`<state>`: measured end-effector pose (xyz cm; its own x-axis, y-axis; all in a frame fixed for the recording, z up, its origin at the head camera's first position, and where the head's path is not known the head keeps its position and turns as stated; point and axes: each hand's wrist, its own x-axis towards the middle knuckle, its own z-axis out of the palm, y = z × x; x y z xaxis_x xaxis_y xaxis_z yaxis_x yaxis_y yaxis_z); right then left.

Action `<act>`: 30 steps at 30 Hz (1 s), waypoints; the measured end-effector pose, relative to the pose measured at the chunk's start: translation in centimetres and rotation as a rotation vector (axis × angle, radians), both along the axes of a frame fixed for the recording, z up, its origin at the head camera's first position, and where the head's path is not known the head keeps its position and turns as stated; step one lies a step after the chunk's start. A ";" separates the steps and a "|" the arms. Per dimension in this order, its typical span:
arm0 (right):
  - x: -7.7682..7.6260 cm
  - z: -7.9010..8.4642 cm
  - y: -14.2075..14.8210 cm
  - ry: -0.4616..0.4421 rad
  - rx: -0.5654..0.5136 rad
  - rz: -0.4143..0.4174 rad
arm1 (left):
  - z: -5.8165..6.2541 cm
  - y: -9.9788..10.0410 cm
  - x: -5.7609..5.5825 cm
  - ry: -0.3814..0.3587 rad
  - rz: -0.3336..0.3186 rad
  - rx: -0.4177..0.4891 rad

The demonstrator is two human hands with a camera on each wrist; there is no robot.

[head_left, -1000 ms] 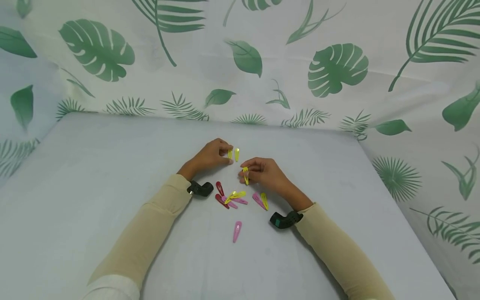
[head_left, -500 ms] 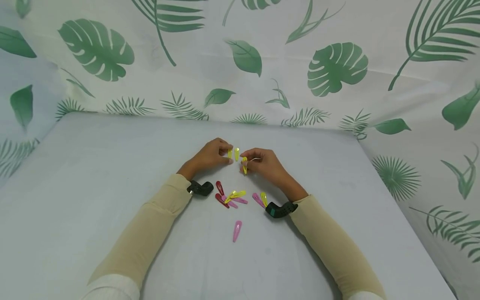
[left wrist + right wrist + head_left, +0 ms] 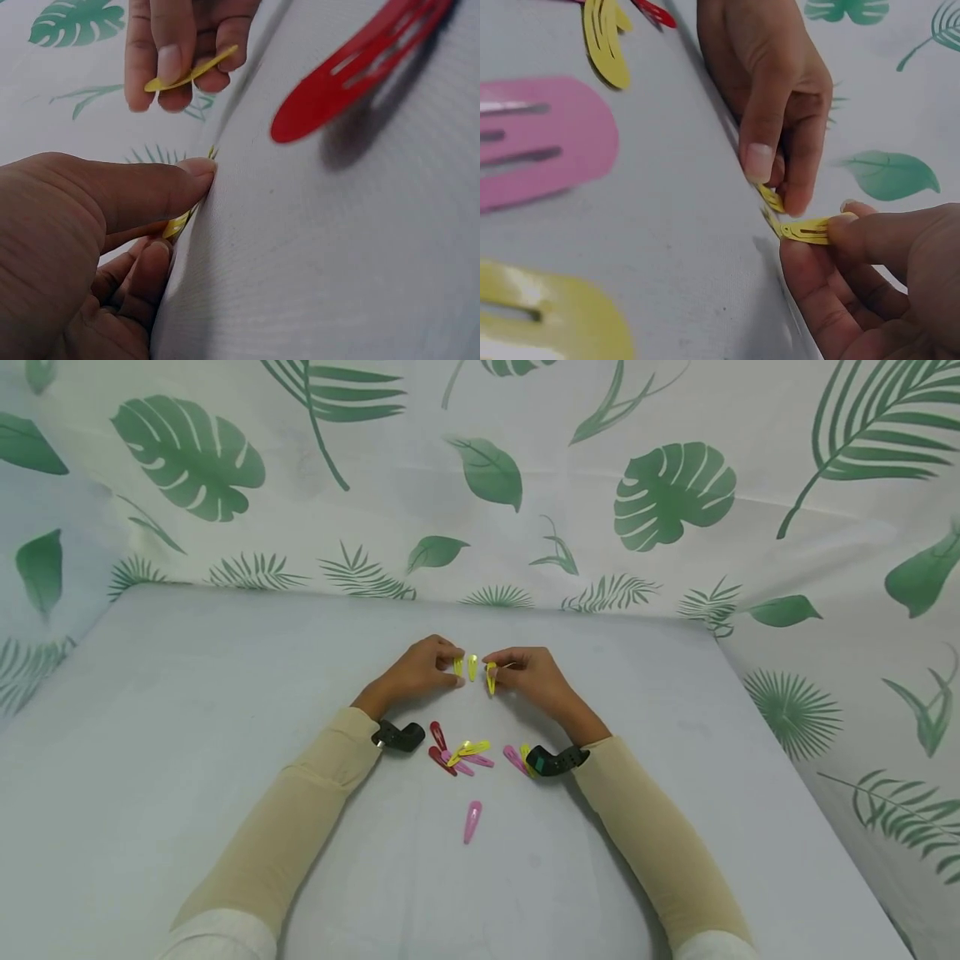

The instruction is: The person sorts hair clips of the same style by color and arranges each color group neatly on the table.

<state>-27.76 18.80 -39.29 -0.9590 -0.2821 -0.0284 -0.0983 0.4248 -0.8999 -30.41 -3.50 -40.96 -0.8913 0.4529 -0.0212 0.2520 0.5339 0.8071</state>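
Arms (image 3: 306, 802) stretched forward, left hand (image 3: 420, 672) pinching, right hand (image 3: 536, 682) pinching near it

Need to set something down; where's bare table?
Bare: table outside the left sleeve, outside the right sleeve, between them below the lone pink clip. Crowded: around the clip cluster and yellow clips at left hand and right hand.

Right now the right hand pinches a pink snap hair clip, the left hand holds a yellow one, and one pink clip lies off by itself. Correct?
Colour's off: the right hand pinches a yellow snap hair clip, not a pink one; the right wrist view shows it. The left hand does hold another yellow clip, and one pink clip does lie off by itself.
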 end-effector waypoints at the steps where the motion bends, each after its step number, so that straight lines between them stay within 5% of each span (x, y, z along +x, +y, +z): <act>1: -0.1 0.0 0.0 -0.002 0.000 -0.003 | 0.0 0.0 0.0 0.002 -0.002 -0.002; 23: -2.4 0.1 -0.8 -0.040 0.019 -0.062 | 0.4 0.1 0.1 -0.007 0.009 0.004; 30: -2.2 0.1 -1.1 0.043 0.129 -0.087 | 0.3 0.1 0.3 -0.016 0.020 0.007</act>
<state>-29.99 17.69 -39.19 -0.9807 -0.1948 -0.0172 -0.0936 0.5448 -0.8333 -30.10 -3.41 -40.64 -0.9000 0.4347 -0.0323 0.2284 0.5332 0.8146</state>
